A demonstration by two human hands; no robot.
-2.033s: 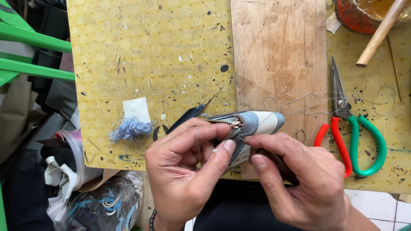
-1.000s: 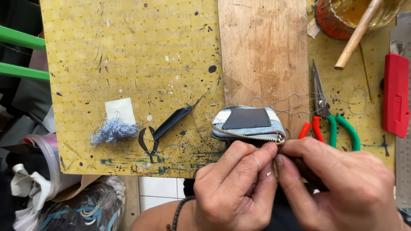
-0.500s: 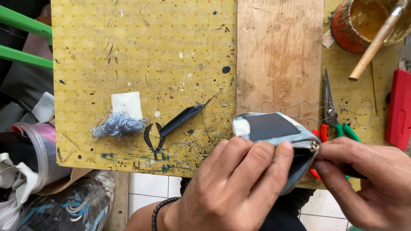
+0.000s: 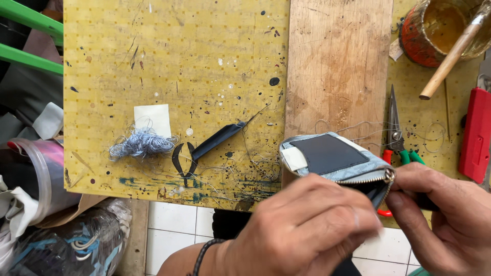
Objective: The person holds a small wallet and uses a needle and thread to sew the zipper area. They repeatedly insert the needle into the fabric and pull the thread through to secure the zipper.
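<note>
Pale blue denim makes up the small pouch point(image 4: 332, 161) at the lower right of the frame, with a dark grey patch sewn on its upper face, a cream tab at its left end and a silver zip running along its lower edge to a metal pull at the right corner. It sits at the near edge of the surface, partly over a wooden board point(image 4: 337, 66), and both hands hold it.

The left hand point(image 4: 302, 230) covers the pouch's lower side from below, its fingers point(image 4: 327, 197) curled together and clamped on the fabric. The right hand point(image 4: 445, 220) comes in from the right edge, its fingers point(image 4: 409, 181) pinched together at the zip pull.

The surface point(image 4: 174, 61) is a yellow mat, speckled with dark paint and scored with cuts. On it, left of centre, lie a tangle of blue-grey thread point(image 4: 140, 144), a small cream paper square point(image 4: 152, 118) touching it and black thread snips point(image 4: 204, 149) just beside. Near the pouch's right end are scissors point(image 4: 396, 130) with red and green handles, partly hidden by the hand. A red tin point(image 4: 434, 33) with a wooden stick point(image 4: 452, 53) in it stands at the upper right, and a red knife point(image 4: 475, 135) lies at the right edge. Green bars point(image 4: 30, 38) show at the upper left; white floor tiles point(image 4: 176, 225) and plastic bags point(image 4: 66, 240) lie below.
</note>
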